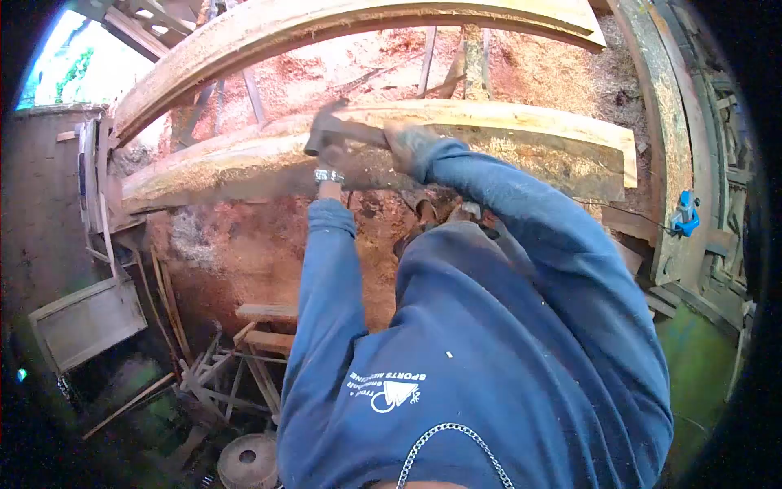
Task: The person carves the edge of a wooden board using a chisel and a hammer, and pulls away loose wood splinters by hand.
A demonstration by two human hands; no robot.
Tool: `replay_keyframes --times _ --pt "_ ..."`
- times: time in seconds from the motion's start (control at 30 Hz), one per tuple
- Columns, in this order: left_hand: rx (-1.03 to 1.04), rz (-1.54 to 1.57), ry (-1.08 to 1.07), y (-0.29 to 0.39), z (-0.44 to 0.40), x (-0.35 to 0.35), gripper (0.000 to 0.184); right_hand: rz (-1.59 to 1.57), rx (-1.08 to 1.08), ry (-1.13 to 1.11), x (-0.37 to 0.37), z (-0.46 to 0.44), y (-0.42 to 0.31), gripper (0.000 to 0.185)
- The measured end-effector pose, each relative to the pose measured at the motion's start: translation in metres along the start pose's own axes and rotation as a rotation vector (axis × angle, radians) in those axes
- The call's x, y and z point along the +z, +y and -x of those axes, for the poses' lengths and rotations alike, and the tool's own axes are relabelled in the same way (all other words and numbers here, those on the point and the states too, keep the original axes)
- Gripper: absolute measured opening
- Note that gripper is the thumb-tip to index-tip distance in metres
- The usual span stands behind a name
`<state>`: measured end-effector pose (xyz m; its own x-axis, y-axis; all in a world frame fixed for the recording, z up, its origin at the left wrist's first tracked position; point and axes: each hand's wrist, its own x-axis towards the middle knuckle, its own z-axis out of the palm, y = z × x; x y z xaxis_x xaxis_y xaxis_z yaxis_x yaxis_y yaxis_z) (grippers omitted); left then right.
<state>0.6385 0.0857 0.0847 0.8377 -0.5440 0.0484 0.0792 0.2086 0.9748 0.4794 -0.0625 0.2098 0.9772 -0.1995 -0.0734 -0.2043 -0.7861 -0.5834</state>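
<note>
Our right hand [401, 147] grips the hammer handle [366, 134], likely for leverage. What our left hand [331, 156] holds, we cannot tell.

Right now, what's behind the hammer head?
Behind the hammer head, part of the left hand shows above a silvery wristband, with the beam beyond. The left fingers are covered and blurred, so whether they hold anything can't be seen.

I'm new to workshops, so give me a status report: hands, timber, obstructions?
Right hand grips hammer. Left hand by timber beam, grip unclear. Beam stretches across in front. In the way: hammer hides most of left hand.
</note>
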Motion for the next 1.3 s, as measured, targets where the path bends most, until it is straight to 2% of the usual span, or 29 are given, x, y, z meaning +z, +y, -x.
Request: replay_keyframes --times 0.03,0.13,0.2,0.23,0.3,0.33,0.4,0.47,0.57,0.6,0.67,0.7,0.77,0.83,0.93,1.0,1.07,1.1,1.13,1.17,1.2,1.23,1.3 --pt "0.001 -0.009 -0.020 -0.003 0.000 -0.002 0.018 -0.014 0.081 -0.068 0.013 -0.002 0.011 0.025" --pt "-0.040 -0.042 -0.068 -0.007 -0.001 -0.009 0.018 -0.082 0.063 -0.002 -0.029 0.010 -0.002 0.023" --pt "-0.035 -0.050 -0.111 -0.009 -0.007 -0.009 0.018 -0.085 0.015 0.195 -0.040 0.006 -0.007 0.023" --pt "0.033 0.038 -0.078 -0.002 -0.006 0.004 0.027 -0.122 0.012 0.253 -0.045 0.006 -0.013 0.023" --pt "0.078 -0.042 -0.149 0.003 -0.006 0.005 0.018 -0.258 -0.021 0.413 -0.051 0.010 -0.031 0.023" --pt "0.054 -0.029 -0.080 0.002 -0.004 0.008 0.016 -0.324 -0.045 0.497 -0.052 0.009 -0.034 0.022" --pt "0.002 -0.010 0.051 -0.001 0.007 0.017 0.012 -0.123 0.019 0.233 -0.026 0.005 -0.014 0.023" --pt "-0.069 -0.116 0.023 -0.001 0.013 0.014 0.012 0.016 0.012 0.021 0.023 0.003 0.026 0.024" --pt "-0.178 -0.252 -0.042 -0.001 0.028 0.010 0.013 -0.130 0.143 -0.059 0.007 0.022 0.025 0.034" --pt "-0.220 -0.294 -0.051 -0.002 0.040 0.009 0.013 -0.214 0.286 -0.121 -0.004 0.034 0.023 0.037" --pt "0.447 -0.646 -0.371 0.008 0.066 0.027 0.015 -0.264 0.401 0.012 0.010 0.063 0.047 0.042" --pt "0.572 -0.802 -0.491 0.023 0.084 0.045 0.016 -0.291 0.455 0.075 0.022 0.080 0.068 0.044" --pt "0.621 -0.879 -0.632 0.019 0.109 0.053 0.015 -0.184 0.628 0.057 0.043 0.115 0.117 0.049" --pt "0.598 -0.910 -0.704 0.015 0.107 0.049 0.016 -0.155 0.721 0.091 0.043 0.151 0.143 0.045" --pt "0.477 -0.807 -0.542 0.048 0.070 0.049 0.017 -0.020 0.651 0.064 0.037 0.208 0.186 0.045" --pt "0.361 -0.737 -0.326 0.054 0.042 0.036 0.015 0.112 0.547 0.072 0.060 0.250 0.225 0.050" --pt "0.240 -0.772 -0.107 0.081 0.018 0.049 0.018 0.068 0.631 -0.040 0.014 0.231 0.199 0.054" --pt "0.157 -0.939 -0.155 0.089 0.003 0.047 0.019 0.055 0.693 -0.087 -0.009 0.224 0.189 0.056" --pt "0.081 -1.107 -0.206 0.091 -0.012 0.043 0.020 0.025 0.599 0.021 -0.005 0.228 0.202 0.055" --pt "0.083 -1.136 -0.189 0.084 -0.019 0.047 0.019 0.127 0.470 0.187 0.020 0.242 0.230 0.053" --pt "0.051 -1.187 -0.268 0.080 -0.024 0.050 0.018 0.070 0.462 0.161 0.008 0.233 0.233 0.059" --pt "0.065 -1.206 -0.361 0.075 -0.019 0.061 0.016 -0.112 0.587 0.089 -0.023 0.214 0.222 0.050" --pt "0.104 -1.257 -0.533 0.063 -0.015 0.077 0.014 0.031 0.604 0.181 -0.028 0.204 0.252 0.056"
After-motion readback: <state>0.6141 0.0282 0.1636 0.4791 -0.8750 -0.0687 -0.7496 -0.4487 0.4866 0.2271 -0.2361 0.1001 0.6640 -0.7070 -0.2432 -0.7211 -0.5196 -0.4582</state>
